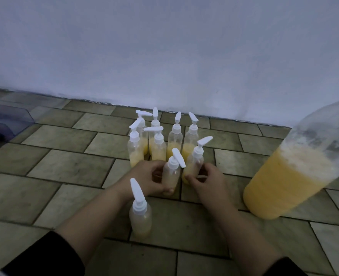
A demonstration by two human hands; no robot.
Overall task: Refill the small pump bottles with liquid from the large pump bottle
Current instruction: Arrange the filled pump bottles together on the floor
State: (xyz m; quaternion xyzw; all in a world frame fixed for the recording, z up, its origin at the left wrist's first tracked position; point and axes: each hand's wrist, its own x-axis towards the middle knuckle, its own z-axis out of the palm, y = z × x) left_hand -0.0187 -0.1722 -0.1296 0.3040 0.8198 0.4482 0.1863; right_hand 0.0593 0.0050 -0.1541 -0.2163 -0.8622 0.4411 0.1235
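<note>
- Tiled floor (69,168) by a pale wall (164,46) carries your small bottles (158,144).
- Your left hand (144,179) grips one small bottle (171,175).
- Your right hand (206,181) pinches another (193,163).
- Large bottle (288,176) stands well right.

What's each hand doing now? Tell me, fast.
Left hand: grips a small pump bottle.
Right hand: fingers curled against another small bottle.

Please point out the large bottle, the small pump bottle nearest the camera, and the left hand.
large bottle (284,184): head view, yellow-filled lower body.
nearest small pump bottle (140,218): head view, clear body.
left hand (144,178): head view, back of hand.
</note>
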